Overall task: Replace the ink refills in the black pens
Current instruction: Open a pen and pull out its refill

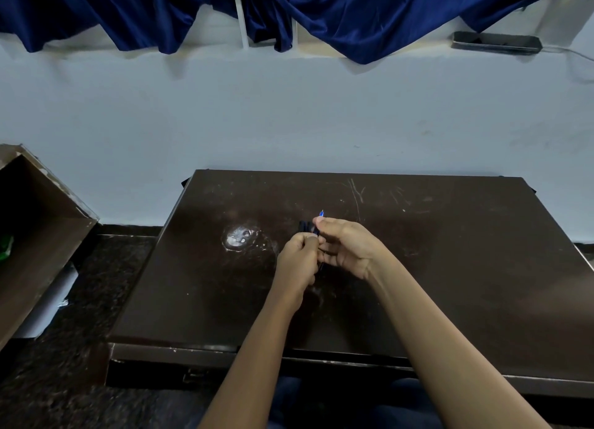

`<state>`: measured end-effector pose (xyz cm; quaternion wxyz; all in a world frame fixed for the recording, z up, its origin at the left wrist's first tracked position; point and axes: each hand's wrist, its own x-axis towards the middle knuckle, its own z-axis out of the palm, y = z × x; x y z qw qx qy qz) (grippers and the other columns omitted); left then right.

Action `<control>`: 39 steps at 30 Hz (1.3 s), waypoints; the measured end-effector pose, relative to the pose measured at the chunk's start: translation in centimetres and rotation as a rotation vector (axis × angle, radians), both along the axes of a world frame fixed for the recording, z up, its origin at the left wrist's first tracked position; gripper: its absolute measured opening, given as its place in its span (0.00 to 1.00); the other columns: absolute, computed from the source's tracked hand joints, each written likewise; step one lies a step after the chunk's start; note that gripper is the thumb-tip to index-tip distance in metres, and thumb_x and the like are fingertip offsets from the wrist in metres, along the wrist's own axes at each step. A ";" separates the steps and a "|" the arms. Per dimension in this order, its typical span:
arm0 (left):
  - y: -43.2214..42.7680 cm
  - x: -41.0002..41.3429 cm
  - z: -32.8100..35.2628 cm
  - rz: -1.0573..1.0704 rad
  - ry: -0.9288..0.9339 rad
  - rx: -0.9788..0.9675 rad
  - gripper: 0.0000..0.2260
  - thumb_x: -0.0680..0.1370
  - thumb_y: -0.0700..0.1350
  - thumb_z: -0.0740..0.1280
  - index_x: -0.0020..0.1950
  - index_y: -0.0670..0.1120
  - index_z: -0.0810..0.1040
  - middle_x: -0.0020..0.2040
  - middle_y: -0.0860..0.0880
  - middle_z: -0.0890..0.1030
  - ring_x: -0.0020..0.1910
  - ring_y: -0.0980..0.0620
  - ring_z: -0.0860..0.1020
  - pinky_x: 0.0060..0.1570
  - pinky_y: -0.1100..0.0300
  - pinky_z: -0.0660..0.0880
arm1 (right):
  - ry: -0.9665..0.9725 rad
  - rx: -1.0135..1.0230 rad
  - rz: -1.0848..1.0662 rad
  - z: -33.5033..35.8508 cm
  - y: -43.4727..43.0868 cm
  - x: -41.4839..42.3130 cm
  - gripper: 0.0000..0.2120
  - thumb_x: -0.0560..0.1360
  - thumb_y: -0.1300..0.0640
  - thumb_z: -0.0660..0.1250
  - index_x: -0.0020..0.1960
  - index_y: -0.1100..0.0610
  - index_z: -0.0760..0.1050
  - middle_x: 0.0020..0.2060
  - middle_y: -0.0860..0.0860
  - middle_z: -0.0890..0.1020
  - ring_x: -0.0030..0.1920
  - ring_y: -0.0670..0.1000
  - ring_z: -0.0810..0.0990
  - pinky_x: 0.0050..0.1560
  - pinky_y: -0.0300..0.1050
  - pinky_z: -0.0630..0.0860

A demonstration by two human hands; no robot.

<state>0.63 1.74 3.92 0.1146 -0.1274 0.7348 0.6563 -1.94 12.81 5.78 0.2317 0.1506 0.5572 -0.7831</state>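
1. Head view: black pen (pixel 303 227) at frame centre, gripped in curled left hand (pixel 299 256), just above dark table (pixel 450 268).
2. Blue-tipped refill (pixel 321 215) pinched by right hand (pixel 348 248), just beside the pen.
3. Could bend or miss the barrel if pushed in crooked.
4. Hidden by fingers: pen count, barrel opening.

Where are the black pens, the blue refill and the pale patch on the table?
black pens (pixel 303 226): head view, dark barrels just above the left hand (pixel 300 255).
blue refill (pixel 321 214): head view, tip poking up past the right hand (pixel 348 248).
pale patch (pixel 239 237): head view, its bright middle.
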 end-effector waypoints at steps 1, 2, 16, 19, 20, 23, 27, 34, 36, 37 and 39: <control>0.0 0.0 0.0 -0.006 0.002 -0.009 0.08 0.77 0.46 0.59 0.41 0.49 0.75 0.29 0.53 0.73 0.19 0.61 0.65 0.18 0.66 0.60 | 0.017 0.033 0.004 -0.1 0.0 0.1 0.04 0.76 0.58 0.67 0.43 0.55 0.78 0.30 0.49 0.77 0.26 0.44 0.77 0.33 0.39 0.78; 0.0 0.0 0.0 -0.010 0.004 -0.017 0.08 0.78 0.46 0.58 0.41 0.48 0.74 0.29 0.53 0.73 0.19 0.62 0.65 0.18 0.67 0.61 | 0.029 0.053 0.001 -0.3 0.0 0.0 0.03 0.76 0.60 0.67 0.43 0.55 0.78 0.29 0.49 0.77 0.26 0.44 0.77 0.34 0.38 0.78; 0.0 0.0 0.1 -0.078 0.009 -0.016 0.08 0.79 0.48 0.57 0.44 0.52 0.73 0.30 0.53 0.72 0.21 0.61 0.64 0.19 0.66 0.60 | -0.025 -0.033 -0.097 -0.4 0.5 -0.4 0.09 0.76 0.66 0.64 0.49 0.55 0.80 0.34 0.46 0.85 0.29 0.40 0.81 0.37 0.35 0.78; -0.1 -0.1 0.2 -0.085 0.010 0.014 0.08 0.80 0.48 0.57 0.47 0.52 0.75 0.29 0.54 0.71 0.20 0.62 0.64 0.18 0.67 0.59 | -0.023 -0.066 -0.094 -0.3 0.5 -0.4 0.12 0.77 0.67 0.61 0.53 0.55 0.79 0.43 0.47 0.85 0.39 0.42 0.82 0.45 0.37 0.76; -0.2 -0.2 0.2 -0.088 0.004 0.022 0.08 0.80 0.47 0.56 0.48 0.52 0.75 0.28 0.55 0.71 0.19 0.62 0.63 0.17 0.67 0.59 | -0.020 -0.082 -0.089 -0.2 0.5 -0.4 0.13 0.78 0.68 0.59 0.53 0.55 0.79 0.44 0.47 0.85 0.41 0.43 0.82 0.46 0.37 0.76; -0.3 -0.3 0.2 -0.094 -0.017 0.047 0.10 0.79 0.46 0.56 0.45 0.51 0.76 0.27 0.55 0.71 0.19 0.61 0.63 0.17 0.68 0.59 | -0.006 -0.143 -0.069 -0.1 0.4 -0.3 0.16 0.79 0.69 0.55 0.53 0.55 0.77 0.45 0.47 0.84 0.38 0.42 0.82 0.41 0.36 0.75; -0.3 -0.2 0.1 -0.079 -0.031 0.045 0.12 0.78 0.44 0.57 0.39 0.52 0.77 0.26 0.56 0.71 0.19 0.61 0.63 0.17 0.67 0.59 | 0.023 -0.032 -0.017 -0.2 0.4 -0.1 0.06 0.79 0.61 0.62 0.49 0.55 0.78 0.36 0.49 0.79 0.29 0.43 0.75 0.37 0.38 0.75; -0.4 -0.3 0.2 -0.092 -0.026 0.055 0.08 0.79 0.46 0.58 0.45 0.50 0.77 0.27 0.55 0.71 0.19 0.61 0.63 0.17 0.68 0.59 | 0.017 -0.054 -0.126 -0.2 0.6 -0.2 0.08 0.76 0.67 0.64 0.49 0.58 0.79 0.37 0.50 0.83 0.29 0.42 0.79 0.37 0.35 0.78; -0.3 -0.3 0.2 -0.096 -0.001 0.052 0.08 0.79 0.46 0.58 0.49 0.51 0.77 0.27 0.55 0.72 0.19 0.61 0.64 0.17 0.68 0.59 | 0.000 -0.101 -0.153 -0.2 0.5 -0.4 0.10 0.78 0.67 0.61 0.51 0.57 0.79 0.42 0.50 0.84 0.34 0.43 0.81 0.41 0.37 0.77; -0.3 -0.2 0.2 -0.101 0.006 0.044 0.08 0.80 0.47 0.58 0.51 0.53 0.77 0.28 0.55 0.72 0.19 0.62 0.64 0.17 0.68 0.60 | -0.003 -0.114 -0.168 -0.3 0.4 -0.5 0.11 0.79 0.67 0.59 0.51 0.56 0.78 0.43 0.49 0.83 0.38 0.44 0.82 0.42 0.38 0.76; -0.3 -0.1 0.1 -0.112 0.018 0.022 0.09 0.80 0.47 0.58 0.52 0.56 0.77 0.28 0.55 0.73 0.19 0.62 0.65 0.18 0.68 0.60 | -0.006 -0.126 -0.187 -0.3 0.4 -0.5 0.14 0.80 0.67 0.55 0.52 0.55 0.77 0.46 0.48 0.83 0.44 0.46 0.81 0.44 0.40 0.74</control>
